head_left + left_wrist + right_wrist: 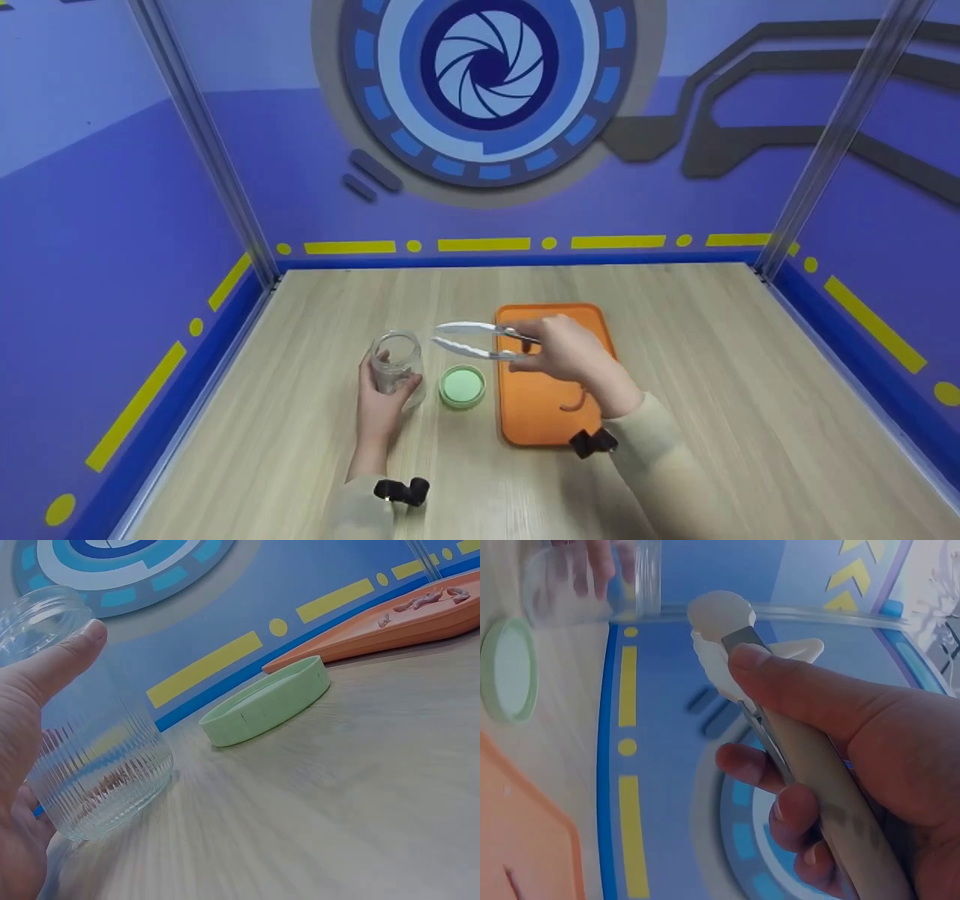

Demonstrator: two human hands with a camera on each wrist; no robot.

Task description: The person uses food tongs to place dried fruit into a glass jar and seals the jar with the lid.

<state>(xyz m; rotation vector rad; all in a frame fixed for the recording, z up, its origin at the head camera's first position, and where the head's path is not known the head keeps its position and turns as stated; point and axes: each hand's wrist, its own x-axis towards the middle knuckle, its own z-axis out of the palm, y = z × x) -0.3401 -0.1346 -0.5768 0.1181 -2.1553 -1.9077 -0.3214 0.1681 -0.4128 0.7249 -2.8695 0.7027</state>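
Observation:
My left hand (377, 411) grips a clear ribbed glass jar (112, 772), which stands upright and without a lid on the table. The thumb lies along its near side, below the threaded mouth. In my right hand (568, 351) is a pair of tongs (465, 328), held level above the orange tray (536, 420). Their pale scalloped tips point left toward the jar's mouth, spread apart with nothing seen between them. The right wrist view shows the thumb pressing the tongs' handle (810, 765) from above, fingers curled beneath. Brownish curled strips (427, 598) lie on the tray, partly hidden by the right hand.
Between the jar and the tray lies a round pale green lid (462, 387), flat on the wooden table (300, 450). Blue-purple panels (247, 165) wall in the table at the back and both sides.

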